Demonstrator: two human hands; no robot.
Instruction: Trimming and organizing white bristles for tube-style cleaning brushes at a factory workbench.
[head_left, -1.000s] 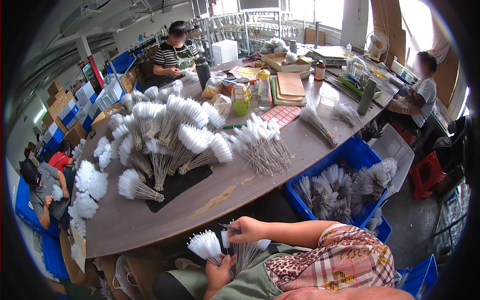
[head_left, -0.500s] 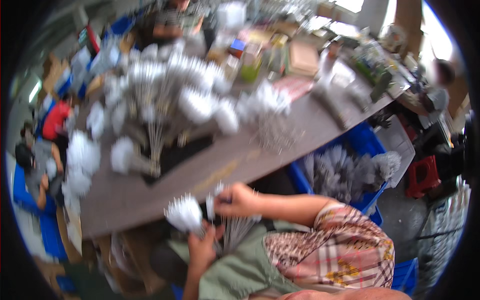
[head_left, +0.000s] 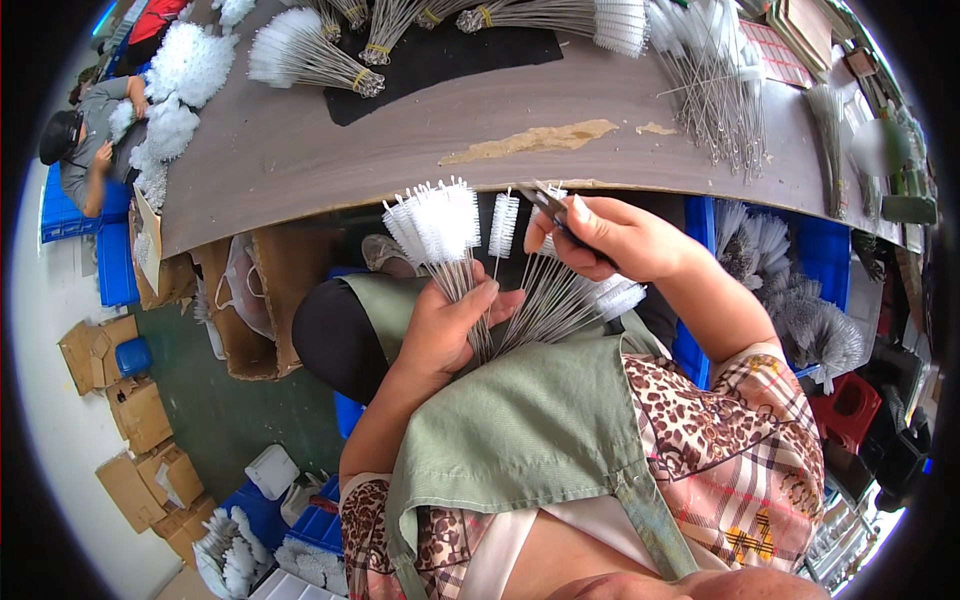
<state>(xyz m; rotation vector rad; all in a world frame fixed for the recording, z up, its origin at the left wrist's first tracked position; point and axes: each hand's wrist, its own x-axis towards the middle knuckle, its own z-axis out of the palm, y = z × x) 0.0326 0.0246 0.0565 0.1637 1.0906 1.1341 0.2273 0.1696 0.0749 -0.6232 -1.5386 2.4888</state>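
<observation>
My left hand [head_left: 445, 325] is closed around the wire stems of a bundle of white bristle brushes [head_left: 435, 225], their bristle heads pointing up. A single brush [head_left: 504, 225] stands apart beside the bundle, its thin stem running down to the fingers of that hand. In my right hand [head_left: 625, 240] is a pair of dark-handled snips [head_left: 553, 210], with the metal tips close to the single brush's top. Below it, more wire-stemmed brushes [head_left: 560, 305] lie across my lap, partly hidden by the hand.
Ahead is the brown table [head_left: 330, 170], with tied brush bundles [head_left: 310, 55] on a black mat and loose brushes [head_left: 715, 90] at right. A blue crate [head_left: 825, 265] with brushes stands right. Cardboard boxes [head_left: 140, 415] line the left. A person [head_left: 90, 150] sits far left.
The view has turned and tilted down, and the blur has cleared. A single brush now shows beside the bundle in my left hand, with the snips visible in my right.
</observation>
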